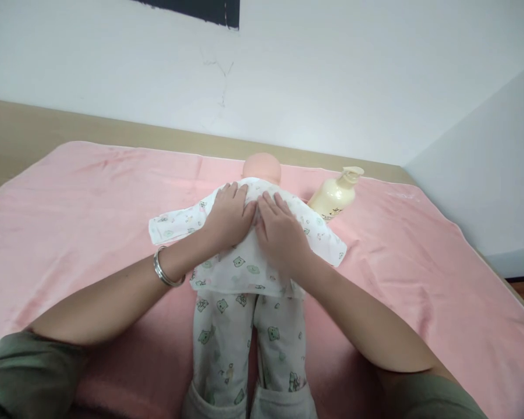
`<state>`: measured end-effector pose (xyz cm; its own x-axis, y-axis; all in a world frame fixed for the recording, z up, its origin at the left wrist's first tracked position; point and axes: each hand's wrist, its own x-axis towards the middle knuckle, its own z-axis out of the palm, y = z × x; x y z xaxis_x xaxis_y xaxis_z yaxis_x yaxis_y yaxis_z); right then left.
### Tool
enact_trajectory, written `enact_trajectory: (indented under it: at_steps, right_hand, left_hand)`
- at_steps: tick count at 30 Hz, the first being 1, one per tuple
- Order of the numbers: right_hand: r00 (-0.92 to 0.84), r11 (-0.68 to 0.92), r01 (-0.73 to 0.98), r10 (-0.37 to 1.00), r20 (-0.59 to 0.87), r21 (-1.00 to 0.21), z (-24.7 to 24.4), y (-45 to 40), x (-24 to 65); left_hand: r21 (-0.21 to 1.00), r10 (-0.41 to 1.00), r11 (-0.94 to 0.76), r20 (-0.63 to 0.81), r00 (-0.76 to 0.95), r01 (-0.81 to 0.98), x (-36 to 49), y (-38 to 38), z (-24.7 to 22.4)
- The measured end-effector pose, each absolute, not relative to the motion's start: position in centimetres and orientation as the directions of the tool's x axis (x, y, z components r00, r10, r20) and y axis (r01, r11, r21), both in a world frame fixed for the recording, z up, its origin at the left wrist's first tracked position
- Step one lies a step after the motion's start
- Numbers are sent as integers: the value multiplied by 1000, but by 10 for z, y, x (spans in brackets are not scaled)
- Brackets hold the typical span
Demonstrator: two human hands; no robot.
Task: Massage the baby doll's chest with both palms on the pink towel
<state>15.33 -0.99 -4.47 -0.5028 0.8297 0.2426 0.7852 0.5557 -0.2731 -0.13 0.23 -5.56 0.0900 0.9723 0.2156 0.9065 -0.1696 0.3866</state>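
Observation:
A baby doll lies stretched out on a pink blanket, its bald head at the far end. It wears a white printed top with the sleeves spread to both sides, and matching trousers. My left hand rests flat on the upper left of the top, fingers extended. On the upper right, my right hand also lies flat with its fingers stretched forward. The two hands almost meet at the middle of the doll's upper body. Neither grasps anything. The doll's face is not visible.
A cream pump bottle leans beside the doll's right-hand sleeve. The pink blanket has wrinkles and covers most of a wooden surface. A white wall stands behind it, with another at the right.

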Motion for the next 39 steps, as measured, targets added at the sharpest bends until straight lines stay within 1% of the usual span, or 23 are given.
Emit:
enact_trajectory:
  at_steps: [2,5,8,10,14,17,20,22,24,27,31,32,34,37,39]
  right_hand:
    - [-456,503,799,864,213,-330,-43,12,159]
    - [-420,466,816,885,202,-342,-43,31,163]
    - [-414,466,831,883,223,-304,-44,19,159]
    - [-429,489,831,867,251,-267,-43,0,154]
    - [-526,584,789,803,279,-191,-40,-20,150]
    - [-533,591,777,802,270,-219,-40,-1,157]
    - [-470,532,797,843,261,-285,-43,30,165]
    - [-443,503,810,862,247,-301,-44,40,167]
    - [-436,497,823,863,255,-276,-44,35,165]
    - [-437,501,841,851,291,-203,-44,5,158]
    - [-542,601,792,775,325,-111,-44,-25,152]
    - [-561,621,776,761,326,-115,-44,-24,152]
    - [-548,617,768,772,322,-174,-43,-10,156]
    - [-431,509,811,853,293,-289,-42,24,165]
    - [-378,452,832,886,268,-321,-42,39,168]
  left_hand:
    - [363,970,-172,224,94,916,10,-15,-51]
    - [369,966,-205,227,126,907,20,-32,-44]
    - [428,969,-221,201,146,876,16,-27,-43]
    - [476,972,-208,198,127,854,10,-15,-46]
    - [526,964,-179,263,41,831,4,1,-55]
    - [506,950,-191,312,28,841,11,-8,-60]
    - [447,935,-240,346,81,861,21,-26,-61]
    - [438,933,-262,342,110,860,22,-32,-59]
    - [475,947,-236,308,92,848,19,-27,-57]
    - [517,961,-184,272,43,836,7,-7,-52]
    - [513,966,-146,257,11,846,-2,11,-51]
    - [500,964,-149,265,14,853,-2,10,-51]
    - [464,954,-171,297,29,869,3,1,-54]
    - [429,940,-216,335,67,877,12,-18,-55]
    - [430,939,-242,330,97,870,16,-26,-54]
